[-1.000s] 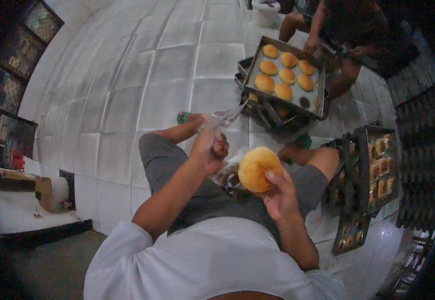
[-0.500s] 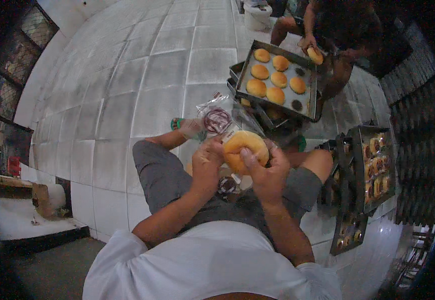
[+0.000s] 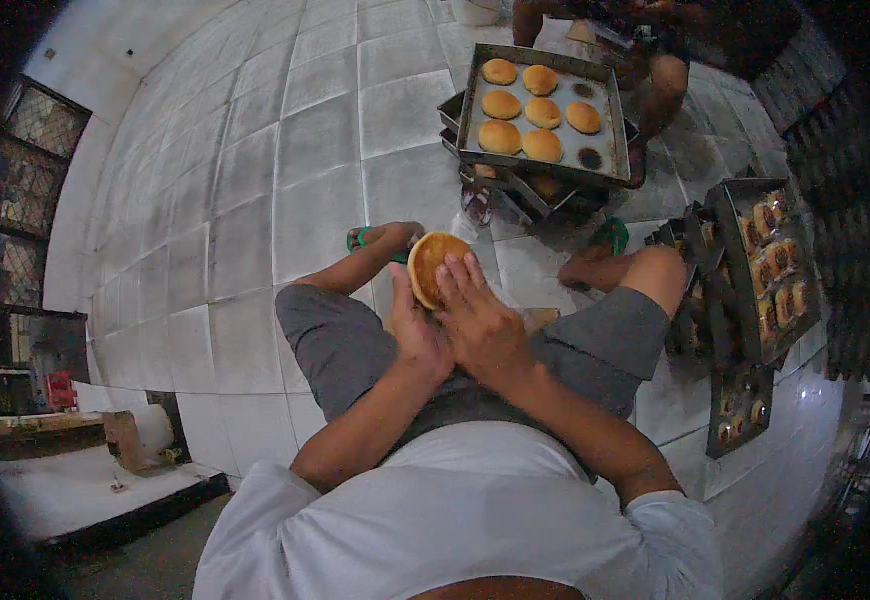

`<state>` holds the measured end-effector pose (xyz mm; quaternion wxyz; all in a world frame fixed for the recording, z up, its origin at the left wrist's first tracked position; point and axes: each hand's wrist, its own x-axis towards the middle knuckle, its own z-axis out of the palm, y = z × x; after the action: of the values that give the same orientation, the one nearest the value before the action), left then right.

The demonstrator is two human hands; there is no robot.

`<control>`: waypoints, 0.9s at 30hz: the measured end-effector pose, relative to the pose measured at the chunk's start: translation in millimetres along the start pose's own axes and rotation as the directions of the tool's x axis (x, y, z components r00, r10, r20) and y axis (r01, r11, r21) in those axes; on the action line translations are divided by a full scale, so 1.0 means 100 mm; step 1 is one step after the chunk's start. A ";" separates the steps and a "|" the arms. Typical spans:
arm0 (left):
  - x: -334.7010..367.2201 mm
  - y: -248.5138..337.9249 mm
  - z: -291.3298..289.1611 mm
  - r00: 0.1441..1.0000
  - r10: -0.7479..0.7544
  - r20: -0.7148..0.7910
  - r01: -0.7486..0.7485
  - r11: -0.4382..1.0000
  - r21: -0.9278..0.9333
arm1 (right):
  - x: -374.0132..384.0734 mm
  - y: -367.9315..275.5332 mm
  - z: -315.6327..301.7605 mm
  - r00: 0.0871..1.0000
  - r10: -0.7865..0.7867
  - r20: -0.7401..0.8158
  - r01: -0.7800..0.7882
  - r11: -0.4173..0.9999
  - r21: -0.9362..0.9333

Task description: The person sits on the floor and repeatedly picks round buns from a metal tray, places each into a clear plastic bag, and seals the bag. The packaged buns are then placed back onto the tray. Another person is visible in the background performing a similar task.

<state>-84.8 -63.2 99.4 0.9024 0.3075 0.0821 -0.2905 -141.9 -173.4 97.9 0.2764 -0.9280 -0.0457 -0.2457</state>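
Note:
A round bun [image 3: 439,262] is held up between my two hands above my lap, its flat browned face turned toward me. My left hand [image 3: 418,335] supports it from the left and below, the thumb along its edge. Across the browned face lie the fingers of my right hand [image 3: 487,328], pressing the bun against the left hand. Whether clear plastic wraps the bun I cannot tell. Beyond it, near the stacked trays, clear plastic packaging [image 3: 476,205] with dark print rests on the floor.
Ahead, a square metal tray [image 3: 619,125] of golden buns [image 3: 543,112] tops a stack of trays. Another person's leg [image 3: 663,95] is behind it. To my right, a dark tray [image 3: 747,290] holds wrapped buns [image 3: 781,258]. White tiles [image 3: 245,240] cover the floor.
The bun has been turned so its flat browned side shows, and my right hand now lies across it. My view has shifted. The other person's hand with a bun has left the tray.

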 end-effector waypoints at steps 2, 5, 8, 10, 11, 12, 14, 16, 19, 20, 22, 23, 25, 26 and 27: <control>0.03 -0.08 0.08 0.998 -0.009 -0.055 0.012 0.998 0.065 | 0.03 0.21 0.16 0.999 0.001 -0.050 -0.005 0.997 -0.082; 0.13 -0.18 -0.20 0.997 -0.036 -0.071 0.041 0.997 0.064 | 0.07 0.12 0.15 0.966 0.207 0.157 -0.220 0.973 0.068; 0.03 -0.04 -0.19 0.993 -0.029 -0.115 0.042 0.993 0.108 | 0.04 0.04 -0.37 0.975 0.155 -0.158 -0.127 0.977 0.171; -0.15 0.00 -0.05 0.991 -0.010 -0.131 0.036 0.980 0.196 | 0.19 0.23 -0.50 0.989 0.104 -0.109 -0.097 0.993 0.061; -0.19 0.02 0.05 0.995 -0.006 -0.100 0.031 0.968 0.250 | 0.27 0.33 -0.54 0.993 0.080 -0.089 -0.081 0.997 -0.006; -0.22 0.02 0.09 0.998 -0.004 -0.068 0.024 0.953 0.302 | 0.22 0.41 -0.46 0.993 0.099 -0.060 -0.099 0.995 0.011; -0.17 0.00 0.03 0.998 -0.007 -0.056 0.031 0.898 0.440 | 0.17 0.58 -0.29 0.992 0.122 -0.013 -0.122 0.992 0.039; -0.16 0.00 -0.03 0.997 0.007 -0.081 0.033 0.872 0.489 | 0.16 0.59 -0.24 0.979 0.195 -0.056 -0.187 0.975 0.125; -0.20 0.01 -0.05 0.991 0.027 -0.131 0.031 0.908 0.417 | 0.16 0.47 -0.24 0.933 0.346 -0.100 -0.308 0.910 0.276; -0.23 0.01 -0.02 0.990 0.031 -0.135 0.022 0.927 0.375 | 0.12 0.49 -0.22 0.934 0.350 -0.075 -0.316 0.906 0.281; -0.27 0.00 -0.06 0.991 0.039 -0.125 0.009 0.934 0.356 | 0.06 0.64 -0.16 0.955 0.298 0.010 -0.291 0.924 0.250; -0.26 -0.01 -0.13 0.994 0.036 -0.106 0.006 0.927 0.376 | 0.00 0.71 -0.13 0.966 0.249 0.073 -0.259 0.942 0.211; -0.25 -0.05 -0.27 0.993 0.028 -0.114 0.028 0.886 0.463 | -0.08 0.70 -0.05 0.958 0.280 0.056 -0.286 0.940 0.185; -0.24 -0.08 -0.35 0.990 0.026 -0.141 0.053 0.848 0.528 | -0.09 0.68 -0.02 0.957 0.286 0.044 -0.290 0.942 0.170; -0.24 -0.12 -0.41 0.986 0.025 -0.166 0.079 0.804 0.589 | -0.12 0.64 0.01 0.939 0.344 0.024 -0.343 0.920 0.189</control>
<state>-110.2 -34.5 68.6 0.7467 0.5960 0.0664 -0.2877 -138.3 -225.8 59.8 0.4029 -0.8896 0.0957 -0.1925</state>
